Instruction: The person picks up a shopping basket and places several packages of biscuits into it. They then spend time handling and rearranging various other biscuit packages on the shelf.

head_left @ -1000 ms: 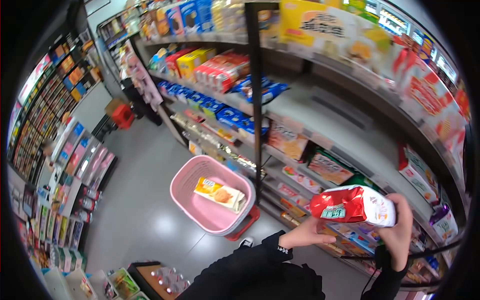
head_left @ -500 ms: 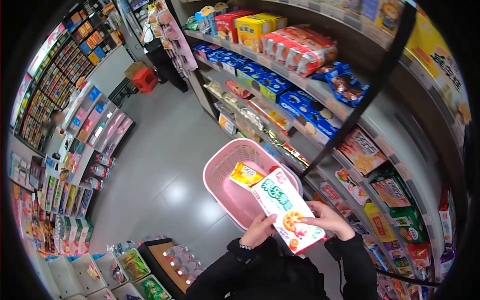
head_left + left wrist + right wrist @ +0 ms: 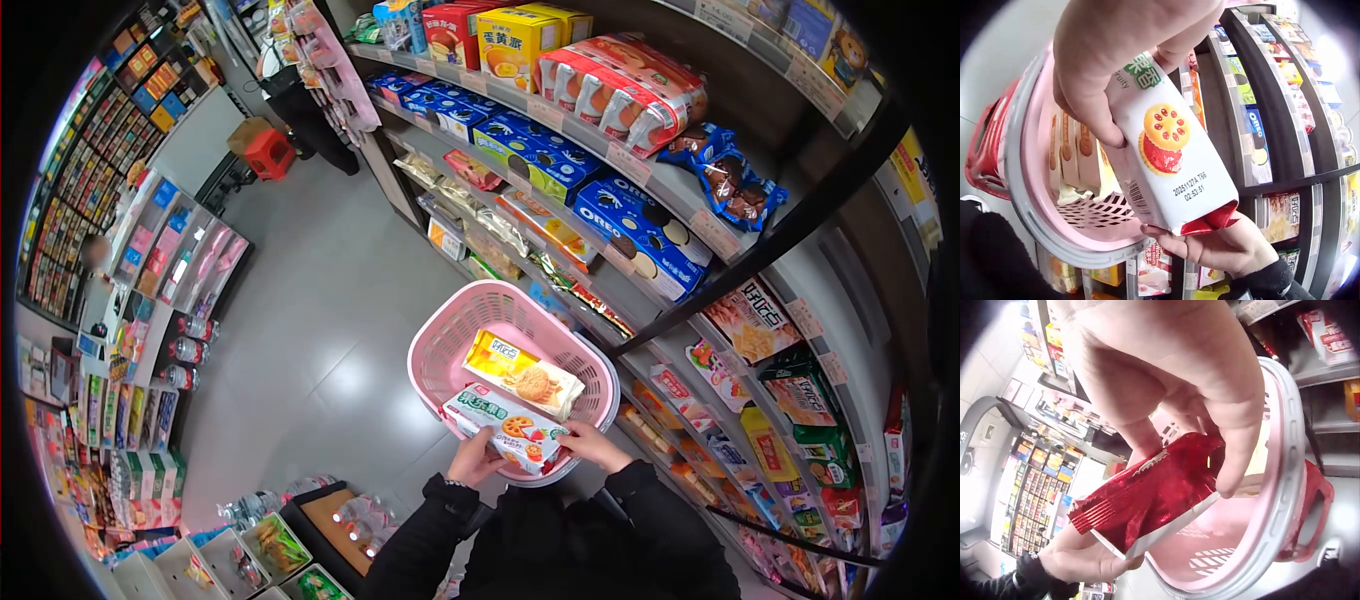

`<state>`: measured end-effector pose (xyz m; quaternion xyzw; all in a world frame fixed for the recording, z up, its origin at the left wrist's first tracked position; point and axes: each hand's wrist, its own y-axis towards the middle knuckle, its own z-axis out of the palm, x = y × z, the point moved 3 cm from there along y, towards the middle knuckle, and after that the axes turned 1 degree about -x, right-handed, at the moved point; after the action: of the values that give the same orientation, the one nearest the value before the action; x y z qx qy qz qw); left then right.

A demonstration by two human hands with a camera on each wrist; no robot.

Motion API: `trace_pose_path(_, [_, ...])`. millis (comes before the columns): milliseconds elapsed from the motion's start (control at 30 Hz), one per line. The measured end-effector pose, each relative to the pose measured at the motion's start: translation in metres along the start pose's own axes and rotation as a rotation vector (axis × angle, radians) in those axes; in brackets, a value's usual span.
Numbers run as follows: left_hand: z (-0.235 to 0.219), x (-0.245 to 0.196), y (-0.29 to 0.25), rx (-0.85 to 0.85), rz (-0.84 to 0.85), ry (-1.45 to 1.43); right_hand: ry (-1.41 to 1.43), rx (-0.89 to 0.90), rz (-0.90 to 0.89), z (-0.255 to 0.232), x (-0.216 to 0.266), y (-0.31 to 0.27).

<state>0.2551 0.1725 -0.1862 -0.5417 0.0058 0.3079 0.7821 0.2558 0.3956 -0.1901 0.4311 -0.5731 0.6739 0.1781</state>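
Both hands hold a white packet (image 3: 508,428) with red ends, biscuit pictures and green lettering, over the near side of a pink basket (image 3: 437,345). The left hand (image 3: 474,462) grips its near left edge, the right hand (image 3: 594,448) its right end. Behind it a yellow and white biscuit packet (image 3: 525,372) lies in the basket. In the left wrist view the left hand (image 3: 1129,56) has thumb and fingers round the white packet (image 3: 1169,150). The right wrist view shows the right hand (image 3: 1179,369) gripping it by the red foil end (image 3: 1154,487).
Shelves of boxed snacks, including blue Oreo boxes (image 3: 640,235), curve along the right, with a black upright post (image 3: 760,250) beside the basket. Grey floor (image 3: 310,290) lies to the left. Bottles (image 3: 365,522) and white bins (image 3: 190,572) stand at the lower left, and a red stool (image 3: 268,152) further back.
The white packet has come from beside the shelves, through an upright tilt over the basket, to a lower, flatter position at its near side. Both hands now hold it; earlier the right hand gripped it.
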Motion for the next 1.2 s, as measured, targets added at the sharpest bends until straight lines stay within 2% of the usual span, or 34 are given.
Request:
trace_pose_path(67, [0.008, -0.01, 0.001, 0.012, -0.039, 0.193, -0.181, -0.076, -0.029, -0.003, -0.004, 0.007])
trace_pose_path(200, [0.003, -0.012, 0.035, -0.049, -0.083, 0.212, -0.359, -0.233, -0.038, -0.003, 0.009, 0.002])
trace_pose_path(267, [0.0, -0.01, 0.049, -0.09, -0.149, 0.179, -0.546, -0.312, -0.22, -0.001, 0.009, 0.003])
trace_pose_path(333, [0.003, -0.011, 0.059, -0.122, -0.138, 0.185, -0.536, -0.312, -0.204, 0.001, 0.016, -0.003])
trace_pose_path(400, [0.007, -0.015, 0.076, -0.035, -0.073, 0.473, -0.543, -0.282, -0.225, 0.005, 0.016, -0.005])
trace_pose_path(433, [0.004, -0.013, 0.091, -0.181, -0.151, 0.289, -0.482, -0.263, -0.215, 0.006, 0.026, -0.011])
trace_pose_path(467, [-0.005, -0.011, 0.107, -0.178, -0.158, 0.297, -0.477, -0.269, -0.208, 0.006, 0.024, -0.013])
trace_pose_path(533, [-0.004, -0.019, 0.115, -0.098, -0.014, 0.697, -0.322, -0.256, -0.294, 0.007, 0.029, -0.018])
trace_pose_path(567, [-0.005, -0.016, 0.123, -0.352, -0.13, 0.39, -0.325, -0.221, -0.247, 0.006, 0.029, -0.022])
trace_pose_path(600, [-0.007, -0.017, 0.132, -0.348, -0.138, 0.398, -0.32, -0.228, -0.238, 0.002, 0.035, -0.03])
trace_pose_path(667, [-0.018, -0.021, 0.151, -0.398, -0.07, 0.509, -0.203, -0.235, -0.336, -0.003, 0.043, -0.043])
trace_pose_path(733, [-0.013, -0.022, 0.159, -0.402, -0.044, 0.538, -0.228, -0.284, -0.288, -0.006, 0.03, -0.046])
trace_pose_path(800, [-0.014, -0.026, 0.17, -0.413, 0.038, 0.583, -0.224, -0.279, -0.31, -0.008, 0.024, -0.048])
trace_pose_path(867, [-0.02, -0.024, 0.183, -0.412, 0.046, 0.604, -0.215, -0.287, -0.32, -0.007, 0.015, -0.047])
trace_pose_path(933, [0.002, -0.034, 0.17, -0.48, 0.138, 0.708, -0.205, -0.296, -0.329, -0.005, 0.009, -0.044])
trace_pose_path(967, [0.011, -0.039, 0.165, -0.483, 0.127, 0.754, -0.197, -0.286, -0.313, -0.003, 0.007, -0.043])
trace_pose_path(1000, [0.012, -0.037, 0.167, -0.481, 0.121, 0.761, -0.188, -0.278, -0.297, -0.002, 0.007, -0.042])
trace_pose_path(1067, [0.015, -0.036, 0.17, -0.443, 0.261, 0.611, -0.169, -0.274, -0.273, 0.001, 0.009, -0.042])
trace_pose_path(1200, [-0.006, -0.023, 0.178, -0.435, 0.251, 0.528, -0.136, -0.247, -0.239, 0.002, 0.016, -0.046])
